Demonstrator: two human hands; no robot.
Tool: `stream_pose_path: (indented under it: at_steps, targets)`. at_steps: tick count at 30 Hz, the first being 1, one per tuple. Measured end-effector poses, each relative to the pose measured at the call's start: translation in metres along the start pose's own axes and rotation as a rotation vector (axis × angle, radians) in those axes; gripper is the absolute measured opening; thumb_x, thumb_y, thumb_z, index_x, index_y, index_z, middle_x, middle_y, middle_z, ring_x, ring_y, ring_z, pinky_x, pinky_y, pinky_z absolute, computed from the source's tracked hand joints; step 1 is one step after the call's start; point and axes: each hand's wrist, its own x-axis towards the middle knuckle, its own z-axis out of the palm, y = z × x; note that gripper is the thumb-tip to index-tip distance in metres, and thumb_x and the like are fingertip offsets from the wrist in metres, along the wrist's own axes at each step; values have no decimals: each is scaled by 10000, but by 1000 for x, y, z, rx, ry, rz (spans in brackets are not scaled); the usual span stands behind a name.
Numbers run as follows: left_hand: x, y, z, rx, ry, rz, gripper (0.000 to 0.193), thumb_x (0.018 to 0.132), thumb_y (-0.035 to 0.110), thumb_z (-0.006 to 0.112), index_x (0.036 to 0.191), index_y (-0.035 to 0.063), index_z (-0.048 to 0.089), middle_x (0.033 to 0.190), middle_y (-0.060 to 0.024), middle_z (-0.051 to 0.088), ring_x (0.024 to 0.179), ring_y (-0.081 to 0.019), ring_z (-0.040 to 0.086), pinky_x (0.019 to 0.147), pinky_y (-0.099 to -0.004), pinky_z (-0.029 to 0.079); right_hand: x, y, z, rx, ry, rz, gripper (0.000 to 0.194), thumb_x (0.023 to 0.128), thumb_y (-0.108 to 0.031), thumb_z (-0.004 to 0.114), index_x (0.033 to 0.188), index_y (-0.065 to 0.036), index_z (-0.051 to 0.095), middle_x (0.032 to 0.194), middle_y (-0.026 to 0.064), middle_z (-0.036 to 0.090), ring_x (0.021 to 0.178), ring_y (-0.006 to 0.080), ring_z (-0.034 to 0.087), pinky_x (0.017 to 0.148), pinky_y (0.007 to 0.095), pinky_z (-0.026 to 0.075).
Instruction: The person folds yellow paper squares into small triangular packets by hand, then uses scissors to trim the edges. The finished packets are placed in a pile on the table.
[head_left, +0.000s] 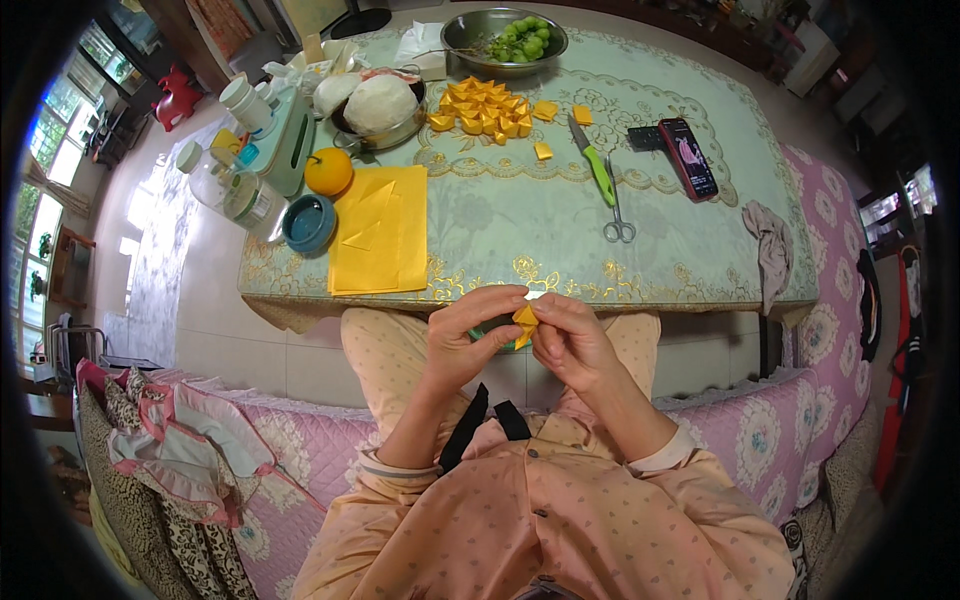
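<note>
Between my left hand (478, 330) and my right hand (568, 335) is a small folded piece of golden paper (526, 322), pinched by the fingertips of both, just off the table's front edge. Sheets of golden paper (382, 259) lie stacked at the front left of the table. Farther back sits a cluster of folded golden paper pieces (484, 109), with flat small ones (543, 151) to its right. A green-handled knife (598, 169) and metal scissors (619, 229) lie right of the middle.
On the table (517, 225) stand a steel bowl of green grapes (504, 64), a pot with white bundles (381, 109), an orange (328, 171), a blue bowl (308, 223) and a clear plastic bottle (244, 196). A phone (688, 160) and a crumpled cloth (768, 247) lie to the right.
</note>
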Motion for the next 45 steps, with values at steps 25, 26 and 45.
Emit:
stream_pose_path:
  at_steps: [25, 26, 45]
  targets:
    - [-5, -6, 3, -681, 28, -740, 95, 828, 96, 567, 809, 4, 562, 717, -26, 561, 604, -67, 487, 545, -170, 382, 8, 8, -15, 188, -124, 104, 195, 902, -151, 421, 794, 3, 472, 467, 48, 462, 342, 111, 396, 311, 205, 317]
    - [-7, -9, 4, -715, 39, -749, 100, 836, 101, 556, 817, 3, 557, 719, -30, 561, 603, -72, 488, 546, -175, 384, 8, 9, -15, 205, -124, 108, 194, 903, -152, 420, 797, 2, 473, 471, 50, 468, 343, 112, 399, 310, 205, 317]
    - [-16, -23, 12, -1068, 62, -652, 125, 867, 112, 505, 843, -7, 533, 781, -61, 566, 661, -106, 510, 600, -214, 415, 10, 8, -23, 20, -150, 86, 223, 891, -192, 466, 768, -5, 471, 512, 57, 502, 366, 108, 406, 339, 203, 326]
